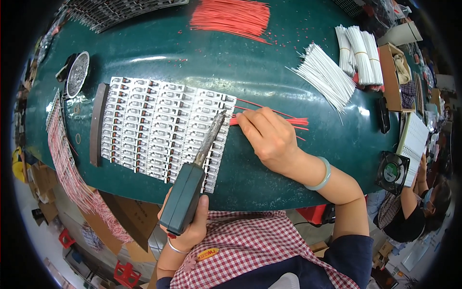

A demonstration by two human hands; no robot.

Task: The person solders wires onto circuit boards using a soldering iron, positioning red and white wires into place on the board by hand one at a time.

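My left hand (pixel 196 230) is wrapped round a dark green soldering gun (pixel 182 200). The gun's long dark tip reaches up over the right part of a panel of small white circuit boards (pixel 163 120), to the column at its right edge. Beside that edge, my right hand (pixel 270 137) has thumb and fingers pinched together at the ends of thin red wires (pixel 299 121). Several of these wires run out to the right from under the hand. The exact contact between tip, wire and board is too small to tell.
A brown bar (pixel 98 125) borders the panel's left side, near a round metal dish (pixel 78 74). Red wires (pixel 231 18) lie at the back, white wires (pixel 327 77) at the right. A black fan (pixel 393 172) stands near the right edge; another person (pixel 409 212) sits beyond.
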